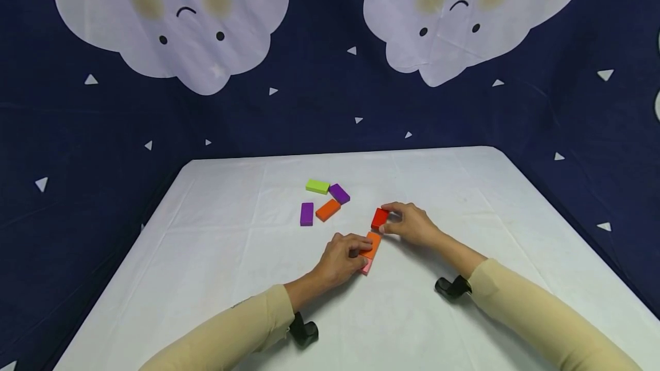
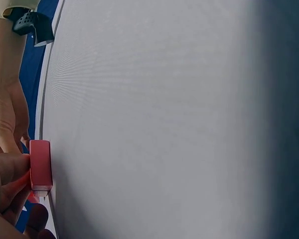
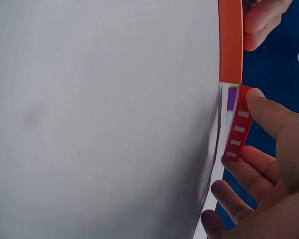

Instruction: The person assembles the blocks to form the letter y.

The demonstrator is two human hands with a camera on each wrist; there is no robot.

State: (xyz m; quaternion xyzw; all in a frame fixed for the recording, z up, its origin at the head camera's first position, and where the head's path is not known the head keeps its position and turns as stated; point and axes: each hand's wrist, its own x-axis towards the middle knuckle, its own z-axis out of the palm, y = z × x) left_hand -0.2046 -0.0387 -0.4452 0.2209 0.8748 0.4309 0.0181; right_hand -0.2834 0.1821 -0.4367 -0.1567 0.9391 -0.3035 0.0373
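In the head view, my left hand [image 1: 341,259] rests fingertips on the tops of an orange block [image 1: 373,241] and a pink block [image 1: 366,268], which lie end to end. The left wrist view shows the pink block [image 2: 41,164] on the cloth, a digit against its top. Beyond the orange block, my right hand [image 1: 412,224] pinches a red block [image 1: 380,218] between thumb and fingers. In the right wrist view the red block [image 3: 238,127] is tilted near the end of the orange block [image 3: 231,42], with pale marks along one side.
Farther back on the white-covered table [image 1: 216,279] lie a green block [image 1: 317,186], a purple block [image 1: 340,193], a second purple block [image 1: 306,214] and another orange block [image 1: 328,209]. A dark blue curtain [image 1: 319,113] with clouds hangs behind.
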